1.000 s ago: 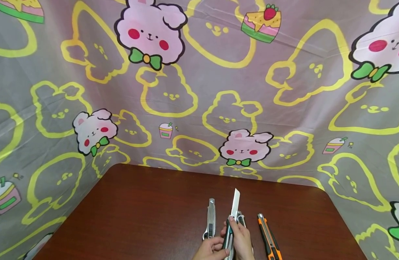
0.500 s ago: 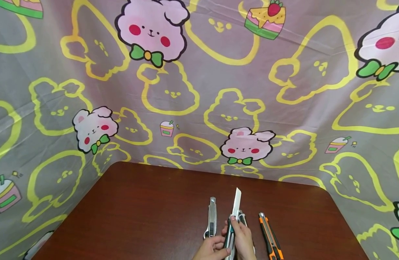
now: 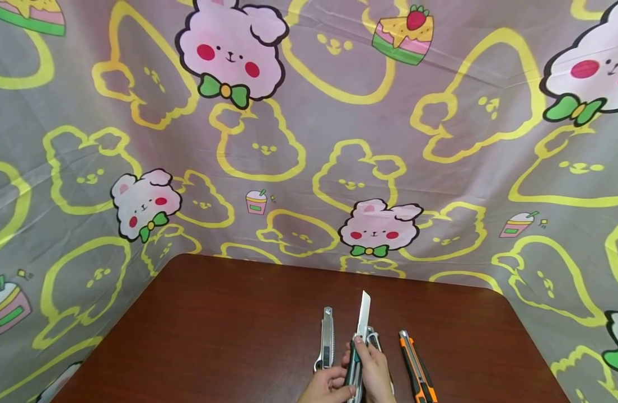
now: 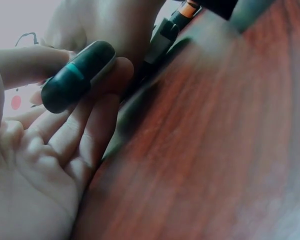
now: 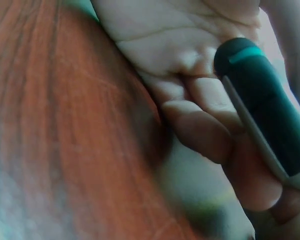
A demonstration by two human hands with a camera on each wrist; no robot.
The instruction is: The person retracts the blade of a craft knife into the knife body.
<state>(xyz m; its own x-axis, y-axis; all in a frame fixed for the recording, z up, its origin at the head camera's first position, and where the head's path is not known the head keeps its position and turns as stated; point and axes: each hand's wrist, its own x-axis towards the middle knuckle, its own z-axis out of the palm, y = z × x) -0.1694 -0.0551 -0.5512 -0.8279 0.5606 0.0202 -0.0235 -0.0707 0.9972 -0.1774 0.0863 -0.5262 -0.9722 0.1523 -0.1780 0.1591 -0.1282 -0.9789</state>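
Note:
Between both hands is a dark green and silver snap-off utility knife (image 3: 354, 372), its long bare blade (image 3: 365, 309) pointing up and away. My right hand (image 3: 375, 372) grips the handle's upper part, thumb on the slider area near the blade. Lower down, my left hand (image 3: 325, 386) pinches the handle between thumb and fingers. The left wrist view shows the rounded butt end of the knife (image 4: 77, 77) against the left fingers. In the right wrist view the handle (image 5: 265, 105) lies along the right palm and fingers. The blade is outside both wrist views.
A silver utility knife (image 3: 327, 338) lies on the brown table (image 3: 213, 336) left of the hands. Another knife (image 3: 373, 337) is partly hidden behind the right hand. An orange and black utility knife (image 3: 417, 369) lies further right. Patterned cloth (image 3: 309, 123) encloses the table's back and sides.

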